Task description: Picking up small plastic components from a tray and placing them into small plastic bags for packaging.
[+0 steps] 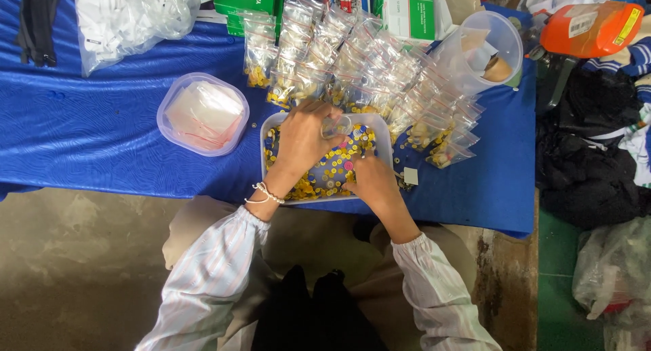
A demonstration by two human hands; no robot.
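A clear rectangular tray (385, 129) of small yellow, blue and pink buttons (330, 167) sits on the blue cloth in front of me. My left hand (303, 135) reaches over the tray's far side and pinches a small clear zip bag (337, 125) at its mouth. My right hand (369, 181) rests low on the tray's near right corner, fingers curled among the buttons. Just behind the tray lie rows of several small filled zip bags (380, 66).
A round clear tub of empty bags (203, 114) stands left of the tray. A tall clear cup (489, 49) sits at back right, with green boxes (404, 11) and a large plastic bag (129, 15) behind. Dark clothing (590, 148) lies right of the blue table (102, 134).
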